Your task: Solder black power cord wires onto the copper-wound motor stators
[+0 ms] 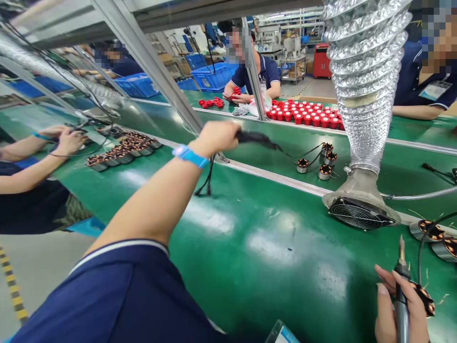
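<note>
Reaching far forward over the green bench [271, 281], my left hand [218, 137] is closed around a bundle of black cables [259, 138]. Cable ends stick out to its right and hang below it. At the lower right, my right hand [402, 305] holds a soldering iron [402, 286] upright, its metal tip pointing up. Right beside that hand sits a wound motor stator [424, 299] with loose wire ends, partly hidden. More stators [426, 231] lie at the right edge of the bench.
A fume hood [360, 209] hangs from a silver duct [369, 85] on the right. Several small stators [324, 171] lie beyond the metal rail [271, 177]. Rows of stators [124, 150] stand by a co-worker's hands [69, 140] at left. An aluminium post [150, 62] slants across.
</note>
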Demonstrator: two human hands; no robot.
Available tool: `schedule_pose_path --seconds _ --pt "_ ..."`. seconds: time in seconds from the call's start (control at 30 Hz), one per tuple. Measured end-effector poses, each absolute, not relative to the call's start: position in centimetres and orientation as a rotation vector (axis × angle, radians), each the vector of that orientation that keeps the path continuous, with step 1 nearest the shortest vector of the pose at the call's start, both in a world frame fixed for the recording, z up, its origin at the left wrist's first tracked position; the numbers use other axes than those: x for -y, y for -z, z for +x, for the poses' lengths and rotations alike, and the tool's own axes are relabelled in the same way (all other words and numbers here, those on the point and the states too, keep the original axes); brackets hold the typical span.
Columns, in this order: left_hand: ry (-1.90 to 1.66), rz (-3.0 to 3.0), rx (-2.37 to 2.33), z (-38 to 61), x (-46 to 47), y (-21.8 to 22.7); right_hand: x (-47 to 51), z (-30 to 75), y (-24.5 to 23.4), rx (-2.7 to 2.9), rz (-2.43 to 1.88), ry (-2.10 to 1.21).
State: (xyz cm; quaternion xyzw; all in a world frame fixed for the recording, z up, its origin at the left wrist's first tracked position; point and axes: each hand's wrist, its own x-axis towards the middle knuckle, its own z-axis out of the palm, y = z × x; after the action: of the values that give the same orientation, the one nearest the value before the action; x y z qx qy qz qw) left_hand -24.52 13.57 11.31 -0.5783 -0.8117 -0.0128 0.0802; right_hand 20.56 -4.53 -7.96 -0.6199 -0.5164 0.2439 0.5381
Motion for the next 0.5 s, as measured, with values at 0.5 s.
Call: schedule_pose_path --seconds 0.5 --pt "0.296 -2.332 2.444 -14.3 -21.0 -2.6 4.8 20.6 8.7 1.388 -1.484 -0.495"
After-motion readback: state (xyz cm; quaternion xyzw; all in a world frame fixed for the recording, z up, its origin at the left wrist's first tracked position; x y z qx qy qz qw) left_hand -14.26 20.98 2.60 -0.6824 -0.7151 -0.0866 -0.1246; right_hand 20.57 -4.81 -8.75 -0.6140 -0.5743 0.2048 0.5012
